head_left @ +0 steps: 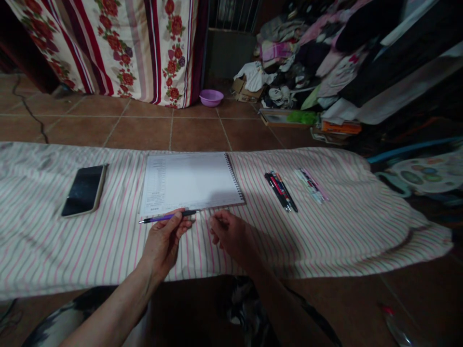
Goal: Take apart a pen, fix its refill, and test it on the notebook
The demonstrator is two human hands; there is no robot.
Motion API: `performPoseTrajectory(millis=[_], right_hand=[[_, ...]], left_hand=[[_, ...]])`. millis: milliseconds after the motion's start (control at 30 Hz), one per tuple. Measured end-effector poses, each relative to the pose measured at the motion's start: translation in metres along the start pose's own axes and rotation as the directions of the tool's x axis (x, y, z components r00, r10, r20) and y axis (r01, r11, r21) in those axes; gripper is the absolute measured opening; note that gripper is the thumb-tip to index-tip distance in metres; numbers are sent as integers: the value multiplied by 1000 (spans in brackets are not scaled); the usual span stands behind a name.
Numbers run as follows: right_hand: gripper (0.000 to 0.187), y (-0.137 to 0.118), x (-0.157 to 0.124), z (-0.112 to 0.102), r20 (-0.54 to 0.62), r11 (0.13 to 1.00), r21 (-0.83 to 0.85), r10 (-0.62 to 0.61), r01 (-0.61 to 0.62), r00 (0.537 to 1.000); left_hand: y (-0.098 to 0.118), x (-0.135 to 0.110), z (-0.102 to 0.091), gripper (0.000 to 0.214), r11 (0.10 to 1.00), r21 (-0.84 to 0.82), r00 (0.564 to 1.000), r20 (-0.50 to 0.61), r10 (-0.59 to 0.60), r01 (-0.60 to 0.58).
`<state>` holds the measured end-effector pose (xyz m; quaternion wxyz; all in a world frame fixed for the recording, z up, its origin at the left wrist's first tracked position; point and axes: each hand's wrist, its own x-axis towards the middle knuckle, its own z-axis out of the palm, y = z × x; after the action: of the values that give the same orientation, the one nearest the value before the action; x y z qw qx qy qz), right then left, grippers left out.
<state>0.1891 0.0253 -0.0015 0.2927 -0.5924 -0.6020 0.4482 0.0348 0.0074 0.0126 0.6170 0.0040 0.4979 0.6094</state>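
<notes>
My left hand (167, 236) pinches a purple and black pen (162, 218) between thumb and fingers, level above the front edge of a spiral notebook (197, 180). The pen's dark end points to the right. Close to that end, apart from it, my right hand (229, 233) is closed with its fingers curled and thumb pressed in; whatever it may hold is hidden. The notebook lies open at a mostly white page, with printed lines down its left side and the spiral on its right.
A striped cloth (119, 250) covers the low table. On it lie a phone (84, 190) at left, several pens (280, 190) right of the notebook, and more slim pens (311, 185) beyond. A purple basin (211, 98) and piled clothes (285, 53) are on the floor behind.
</notes>
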Motion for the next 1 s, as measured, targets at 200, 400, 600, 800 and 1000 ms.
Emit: performPoseTrajectory(millis=[200, 400, 600, 800, 1000], right_hand=[[16, 3, -1, 7, 13, 1000, 1, -2, 2, 1000], [18, 6, 2, 13, -76, 988, -83, -139, 132, 987], [14, 3, 7, 15, -141, 958, -106, -280, 267, 950], [23, 5, 9, 17, -149, 940, -115, -337, 322, 930], [22, 0, 5, 17, -71, 920, -147, -377, 364, 923]], left_hand=[[1, 4, -13, 7, 999, 24, 996, 87, 27, -29], [3, 3, -17, 5, 999, 29, 995, 103, 13, -16], [3, 3, -18, 7, 999, 34, 994, 105, 9, -13], [1, 4, -20, 18, 998, 51, 988, 154, 30, -38], [-3, 0, -16, 26, 984, 143, 980, 180, 82, -108]])
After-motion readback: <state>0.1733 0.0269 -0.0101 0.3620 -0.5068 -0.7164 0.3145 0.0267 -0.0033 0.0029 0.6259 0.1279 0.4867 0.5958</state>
